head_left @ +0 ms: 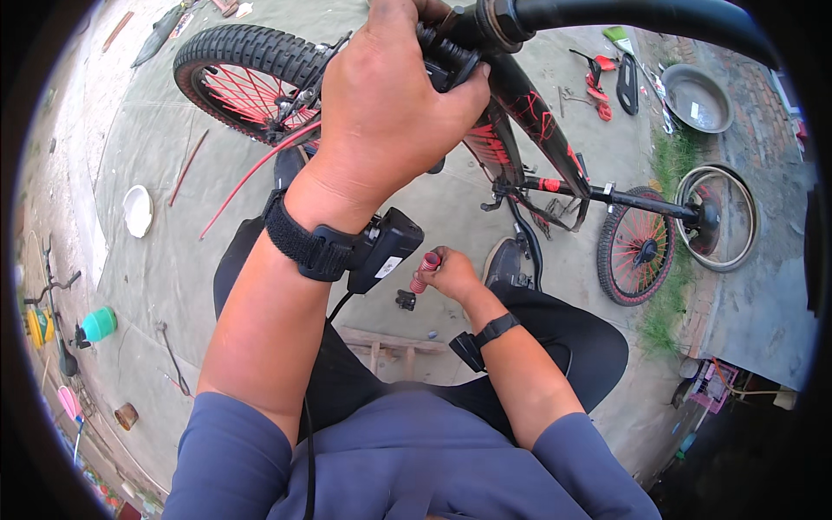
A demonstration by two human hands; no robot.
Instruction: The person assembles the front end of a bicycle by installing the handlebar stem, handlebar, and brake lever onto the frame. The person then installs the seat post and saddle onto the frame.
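Right fingers [442, 276] curl low around a red tube [425, 271].

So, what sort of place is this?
Probably an outdoor yard where bicycle work is going on: there is a black bicycle frame with red markings, a broad grey-green ground sheet spread beneath it, and tufts of green grass growing along the right side.
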